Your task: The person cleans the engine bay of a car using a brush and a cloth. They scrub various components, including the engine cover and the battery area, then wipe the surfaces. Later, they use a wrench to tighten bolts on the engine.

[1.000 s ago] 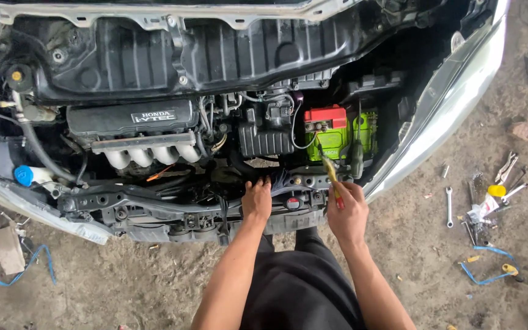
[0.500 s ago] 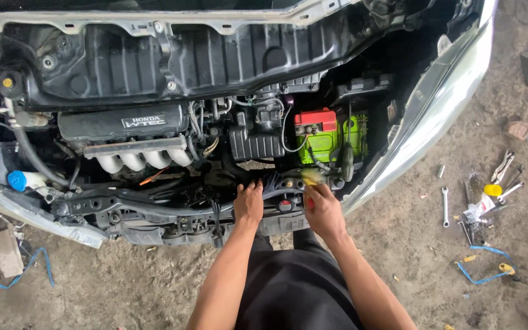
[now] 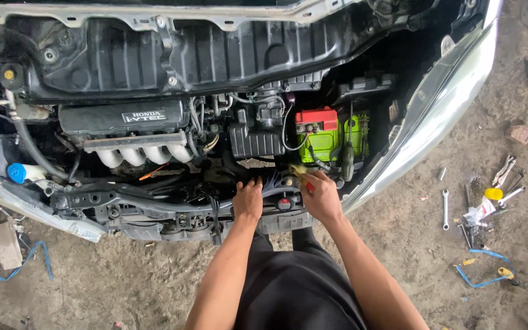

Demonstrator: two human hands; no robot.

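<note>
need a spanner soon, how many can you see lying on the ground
1 clear spanner lies alone on the dirt right of the car. More may be hidden in the tool pile farther right.

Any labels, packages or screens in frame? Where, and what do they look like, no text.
Engine cover plate: left of centre in the bay, small light rectangular badge on black plastic.
Battery: right of centre, above the right hand, boxy, red top, bright green labelled sides.
Cardboard scrap: ground at far left, flat and brown.
Packet: among the tools on the ground at right, small and whitish.
No screens.
</note>
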